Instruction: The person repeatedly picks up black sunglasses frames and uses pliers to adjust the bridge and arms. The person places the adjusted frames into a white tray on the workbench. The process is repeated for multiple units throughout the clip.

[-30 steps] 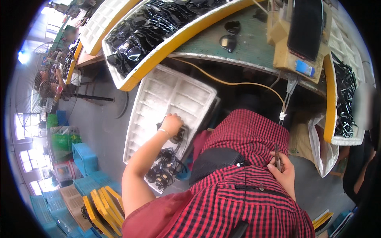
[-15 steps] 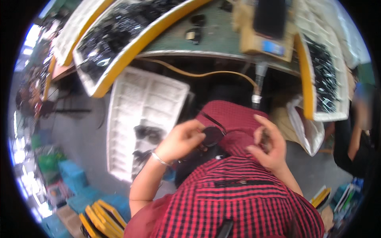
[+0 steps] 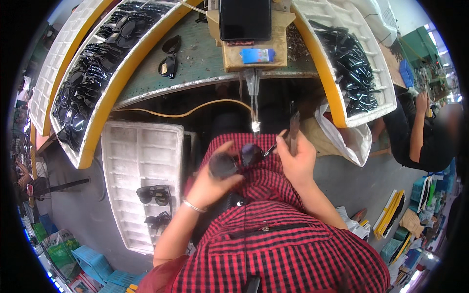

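Observation:
Over my lap, my left hand (image 3: 207, 184) grips a pair of sunglasses (image 3: 251, 154) with dark round lenses, thumb and fingers closed about one side. My right hand (image 3: 300, 160) is closed around a slim dark piece (image 3: 293, 133) that points upward; its kind is unclear. A thin dark arm runs from the sunglasses toward my right thumb; whether the thumb touches it cannot be made out. More sunglasses (image 3: 154, 194) lie in the white tray (image 3: 122, 171) at my left.
A yellow-edged tray (image 3: 97, 128) heaped with sunglasses stands at the left of the green bench (image 3: 200, 63). Another tray (image 3: 337, 100) holds many dark slim pieces. Between them sit a wooden block (image 3: 281, 36), phone (image 3: 245, 19) and blue packet (image 3: 258, 55). A person (image 3: 420, 132) sits at right.
The view has shifted, bringing the bench more to the middle. The sunglasses have turned in my left hand, and the slim dark piece now stands out upright from my right hand.

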{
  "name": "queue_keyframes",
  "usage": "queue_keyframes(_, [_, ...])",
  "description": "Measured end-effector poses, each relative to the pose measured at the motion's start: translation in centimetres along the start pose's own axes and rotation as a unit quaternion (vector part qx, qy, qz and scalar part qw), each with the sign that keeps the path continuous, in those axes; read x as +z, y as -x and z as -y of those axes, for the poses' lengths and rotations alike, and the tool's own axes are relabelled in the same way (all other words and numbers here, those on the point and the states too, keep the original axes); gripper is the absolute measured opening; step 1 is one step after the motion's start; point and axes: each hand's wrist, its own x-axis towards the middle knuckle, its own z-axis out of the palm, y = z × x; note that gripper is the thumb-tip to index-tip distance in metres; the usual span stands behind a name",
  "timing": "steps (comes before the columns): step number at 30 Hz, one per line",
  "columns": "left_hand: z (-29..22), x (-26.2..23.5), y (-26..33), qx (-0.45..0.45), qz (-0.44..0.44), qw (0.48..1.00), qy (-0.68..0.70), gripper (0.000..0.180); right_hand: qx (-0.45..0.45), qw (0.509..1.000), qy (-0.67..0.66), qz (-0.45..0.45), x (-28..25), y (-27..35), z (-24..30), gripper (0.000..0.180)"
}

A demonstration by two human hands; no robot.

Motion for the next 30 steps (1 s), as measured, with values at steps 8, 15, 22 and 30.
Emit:
queue_keyframes(8, [-2.6,2.5,-4.8,-0.064,-0.114,0.922,0.363,0.037,-0.015,0.995,-0.101,-0.005,1.1,-1.3,0.7,0.007])
queue_keyframes(15, [-4.6,2.3,-5.2,-0.043,-0.115,0.931,0.343,0.036,0.012,0.982,-0.187,-0.012,1.0,-1.9,1.3,0.009])
queue_keyframes(22, [-5.6,1.7,-5.2,-0.040,-0.113,0.928,0.353,0.035,0.008,0.983,-0.185,0.008,0.9,-2.1,1.8,0.009])
queue_keyframes(30, [-5.9,2.0,-4.9,-0.044,-0.115,0.923,0.365,0.034,0.024,0.978,-0.207,0.010,0.5,-1.5,2.1,0.011])
